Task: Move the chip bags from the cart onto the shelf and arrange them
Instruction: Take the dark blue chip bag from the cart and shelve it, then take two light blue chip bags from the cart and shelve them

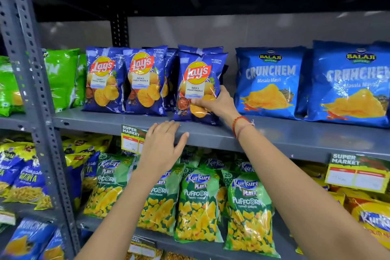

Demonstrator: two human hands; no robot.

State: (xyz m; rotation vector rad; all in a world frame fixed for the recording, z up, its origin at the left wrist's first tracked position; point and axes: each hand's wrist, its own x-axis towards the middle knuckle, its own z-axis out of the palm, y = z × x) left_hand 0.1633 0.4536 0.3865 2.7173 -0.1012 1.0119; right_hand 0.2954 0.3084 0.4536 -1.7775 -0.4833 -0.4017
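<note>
The right hand reaches up and grips the blue Lay's bag by its lower right side, thumb on the front. The bag stands upright on the grey shelf, near the front edge. The left hand is flat and spread, holding nothing, fingertips touching the shelf lip at about 7 o'clock from the bag. Two more Lay's bags stand at 9 o'clock. Light blue Crunchem bags stand at 3 o'clock. Green Puffcorn bags fill the lower shelf at 6 o'clock. A price tag hangs beside the left hand.
</note>
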